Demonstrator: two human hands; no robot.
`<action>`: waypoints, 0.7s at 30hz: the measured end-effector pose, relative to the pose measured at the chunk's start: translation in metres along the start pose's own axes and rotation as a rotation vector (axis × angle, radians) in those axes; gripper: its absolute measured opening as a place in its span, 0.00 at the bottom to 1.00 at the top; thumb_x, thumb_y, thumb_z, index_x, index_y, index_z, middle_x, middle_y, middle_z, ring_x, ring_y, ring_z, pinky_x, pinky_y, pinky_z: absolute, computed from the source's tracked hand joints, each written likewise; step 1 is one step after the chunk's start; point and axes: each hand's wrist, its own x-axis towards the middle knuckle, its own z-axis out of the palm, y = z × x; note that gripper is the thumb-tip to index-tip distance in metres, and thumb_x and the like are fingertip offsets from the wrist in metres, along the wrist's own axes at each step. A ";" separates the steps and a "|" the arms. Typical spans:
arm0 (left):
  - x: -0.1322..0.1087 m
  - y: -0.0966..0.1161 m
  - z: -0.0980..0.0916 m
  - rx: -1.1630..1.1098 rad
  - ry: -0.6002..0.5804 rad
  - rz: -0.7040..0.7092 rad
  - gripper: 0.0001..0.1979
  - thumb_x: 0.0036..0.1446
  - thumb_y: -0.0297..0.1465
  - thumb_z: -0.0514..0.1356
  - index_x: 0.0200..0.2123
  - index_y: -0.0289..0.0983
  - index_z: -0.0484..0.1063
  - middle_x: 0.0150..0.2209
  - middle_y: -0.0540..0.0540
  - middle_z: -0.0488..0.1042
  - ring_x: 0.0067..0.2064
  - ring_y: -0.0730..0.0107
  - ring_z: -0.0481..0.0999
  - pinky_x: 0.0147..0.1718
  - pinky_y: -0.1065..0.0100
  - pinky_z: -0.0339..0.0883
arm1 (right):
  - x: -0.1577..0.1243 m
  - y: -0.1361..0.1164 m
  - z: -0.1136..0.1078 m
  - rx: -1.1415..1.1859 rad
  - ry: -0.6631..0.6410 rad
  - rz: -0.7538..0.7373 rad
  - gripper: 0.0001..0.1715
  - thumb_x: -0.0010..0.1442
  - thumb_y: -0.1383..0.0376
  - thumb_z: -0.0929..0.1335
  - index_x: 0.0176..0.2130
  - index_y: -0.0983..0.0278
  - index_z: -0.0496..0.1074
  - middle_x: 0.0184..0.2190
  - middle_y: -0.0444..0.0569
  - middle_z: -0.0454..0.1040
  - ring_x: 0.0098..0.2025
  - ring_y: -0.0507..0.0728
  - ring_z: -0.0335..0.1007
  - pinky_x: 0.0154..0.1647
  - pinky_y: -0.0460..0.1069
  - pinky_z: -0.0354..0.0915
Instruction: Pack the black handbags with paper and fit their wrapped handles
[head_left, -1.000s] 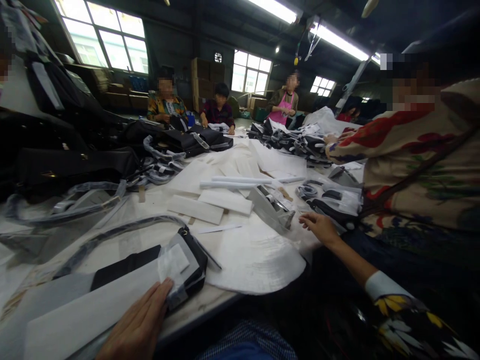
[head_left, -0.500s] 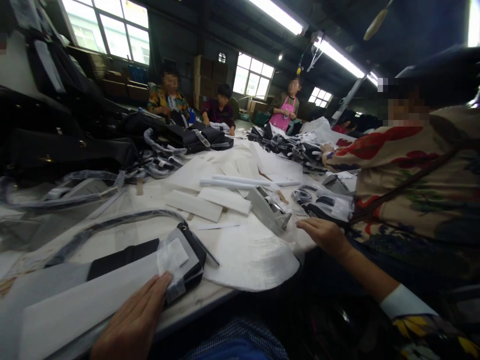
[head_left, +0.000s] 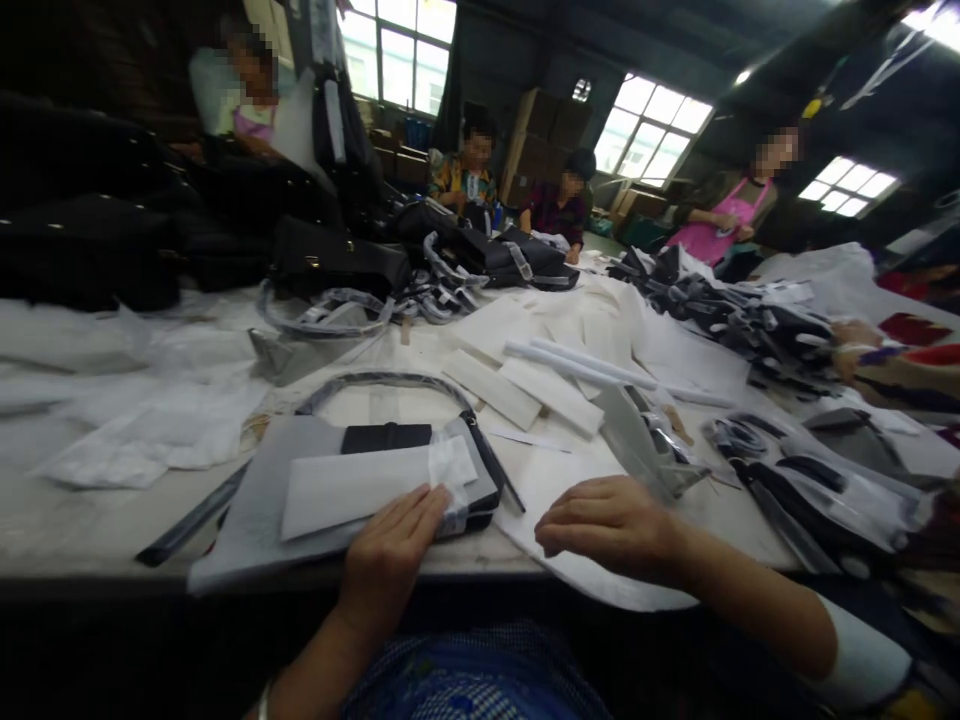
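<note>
A black handbag [head_left: 484, 470] lies on the table in front of me, partly covered by a grey-white sheet [head_left: 262, 470]. Its strap [head_left: 375, 380], wrapped in clear plastic, arches behind it. On top rests a white padding strip [head_left: 337, 485], with a crumpled translucent wrap [head_left: 452, 462] at its right end. My left hand [head_left: 397, 535] lies flat, fingers stretched, on the strip's right end and the wrap. My right hand [head_left: 600, 520] hovers right of the bag, above a rounded white foam sheet [head_left: 630, 590]. Its fingers and thumb are drawn together; anything between them is hidden.
White strips [head_left: 551, 395] and rolled white tubes [head_left: 577, 365] lie beyond the bag. Another plastic-wrapped bag [head_left: 817, 490] is at right. Black bags [head_left: 337, 255] are stacked at left, and a dark pile [head_left: 742, 300] stands back right. Several people work around the table.
My view has swung left. My right hand has moved left, from beside the grey piece toward the handbag. My left hand stays on the strip and wrap.
</note>
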 end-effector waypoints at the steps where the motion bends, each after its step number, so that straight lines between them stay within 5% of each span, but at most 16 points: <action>1: 0.001 0.001 0.000 -0.016 0.002 -0.012 0.19 0.66 0.19 0.49 0.52 0.35 0.75 0.50 0.44 0.80 0.50 0.60 0.79 0.50 0.61 0.73 | 0.010 0.003 0.003 0.051 -0.030 -0.002 0.14 0.68 0.71 0.63 0.49 0.60 0.73 0.38 0.49 0.81 0.38 0.53 0.77 0.39 0.47 0.69; 5: 0.003 0.003 0.001 -0.063 0.054 -0.035 0.18 0.67 0.21 0.49 0.51 0.34 0.75 0.48 0.44 0.80 0.49 0.60 0.80 0.48 0.59 0.75 | 0.047 0.024 0.012 0.198 -0.174 0.038 0.10 0.67 0.62 0.66 0.44 0.62 0.75 0.33 0.49 0.79 0.34 0.53 0.75 0.35 0.46 0.67; 9: 0.005 0.004 0.002 -0.079 0.086 -0.046 0.16 0.69 0.24 0.49 0.50 0.34 0.75 0.48 0.44 0.81 0.49 0.60 0.80 0.47 0.59 0.76 | 0.083 0.051 0.021 0.202 -0.294 0.036 0.15 0.65 0.56 0.67 0.36 0.64 0.76 0.26 0.46 0.75 0.28 0.51 0.71 0.30 0.45 0.62; 16: 0.004 0.004 0.002 -0.091 0.115 -0.054 0.16 0.69 0.23 0.50 0.52 0.34 0.74 0.48 0.46 0.81 0.48 0.61 0.81 0.46 0.60 0.77 | 0.140 0.085 0.043 -0.046 -0.563 0.029 0.07 0.61 0.61 0.70 0.34 0.61 0.78 0.29 0.46 0.79 0.31 0.53 0.73 0.29 0.45 0.56; 21: 0.012 0.004 0.004 0.054 0.058 -0.032 0.14 0.67 0.22 0.51 0.48 0.32 0.76 0.44 0.42 0.82 0.46 0.64 0.81 0.46 0.62 0.77 | 0.152 0.093 0.048 -0.087 -0.766 0.113 0.07 0.58 0.58 0.73 0.36 0.57 0.80 0.32 0.45 0.81 0.33 0.55 0.75 0.28 0.47 0.56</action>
